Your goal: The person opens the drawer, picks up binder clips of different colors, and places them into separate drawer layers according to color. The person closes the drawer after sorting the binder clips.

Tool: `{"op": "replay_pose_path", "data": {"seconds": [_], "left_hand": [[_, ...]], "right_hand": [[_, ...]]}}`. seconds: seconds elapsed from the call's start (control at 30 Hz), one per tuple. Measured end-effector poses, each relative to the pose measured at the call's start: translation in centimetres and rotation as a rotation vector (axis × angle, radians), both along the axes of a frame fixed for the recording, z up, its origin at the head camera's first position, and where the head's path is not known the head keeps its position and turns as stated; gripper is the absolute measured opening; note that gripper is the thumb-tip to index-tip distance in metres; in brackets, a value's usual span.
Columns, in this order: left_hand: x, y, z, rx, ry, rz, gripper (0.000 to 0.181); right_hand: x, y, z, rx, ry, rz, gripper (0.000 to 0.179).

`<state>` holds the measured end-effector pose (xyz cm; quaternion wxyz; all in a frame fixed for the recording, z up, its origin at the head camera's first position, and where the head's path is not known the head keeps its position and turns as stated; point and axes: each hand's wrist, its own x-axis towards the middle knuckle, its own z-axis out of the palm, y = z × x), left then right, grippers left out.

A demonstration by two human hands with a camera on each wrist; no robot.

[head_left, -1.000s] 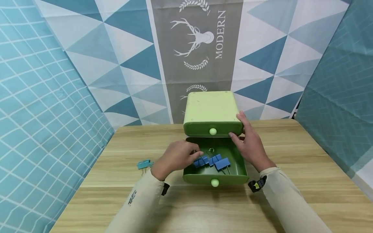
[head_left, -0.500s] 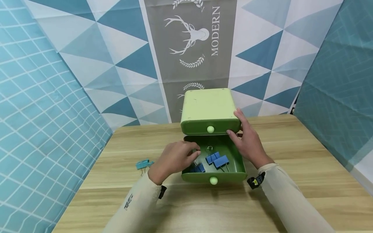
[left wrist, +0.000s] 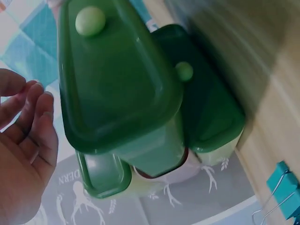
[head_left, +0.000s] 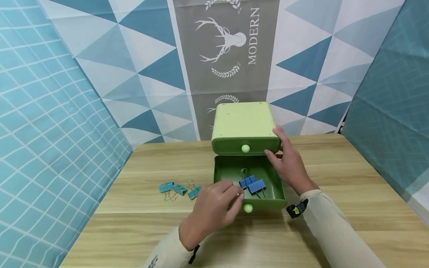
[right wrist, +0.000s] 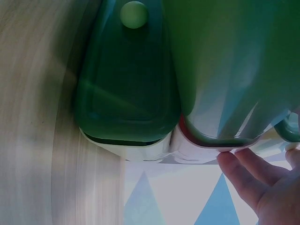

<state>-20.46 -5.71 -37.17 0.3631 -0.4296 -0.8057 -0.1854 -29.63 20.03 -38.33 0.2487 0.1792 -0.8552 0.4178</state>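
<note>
A light-green drawer box [head_left: 246,119] stands on the table with its lower drawer [head_left: 273,191] pulled out. Inside lie two blue binder clips, one [head_left: 247,181] behind the other [head_left: 257,186]. Over the drawer's front left corner, my left hand [head_left: 218,204] has thumb and fingertips pinched together, a small pale glint of wire between them; the rest of that binder clip is hidden. In the left wrist view, this hand [left wrist: 28,140] is beside the drawer front [left wrist: 117,79]. My right hand [head_left: 289,163] holds the box's right front corner, thumb in front, fingers along the side [right wrist: 243,173].
Several teal binder clips lie on the wooden table [head_left: 134,230] left of the box, among them one at the far left [head_left: 166,187], another in the middle [head_left: 180,190] and one nearest my left hand [head_left: 194,192]. A patterned cloth [head_left: 154,74] hangs behind.
My left hand lifts a blue binder clip from the drawer's left side and comes forward and right, over the front edge. The right hand keeps its hold on the box.
</note>
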Motion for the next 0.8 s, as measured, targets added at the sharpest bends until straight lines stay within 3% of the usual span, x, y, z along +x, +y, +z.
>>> {"op": "replay_pose_path", "data": {"seconds": [0.2,0.47,0.8], "left_hand": [[1.3,0.6,-1.4,-0.061,-0.010,-0.057,0.012],[2.2,0.8,-3.0,-0.188,-0.102,-0.005,0.010],[2.6,1.0,-4.2,-0.237,-0.173,0.027,0.014]], "right_hand": [[0.0,0.1,0.0,0.002,0.007,0.003,0.083],[0.0,0.1,-0.1,0.000,0.005,0.004,0.083],[0.1,0.2,0.2,-0.009,-0.016,0.009,0.079]]}}
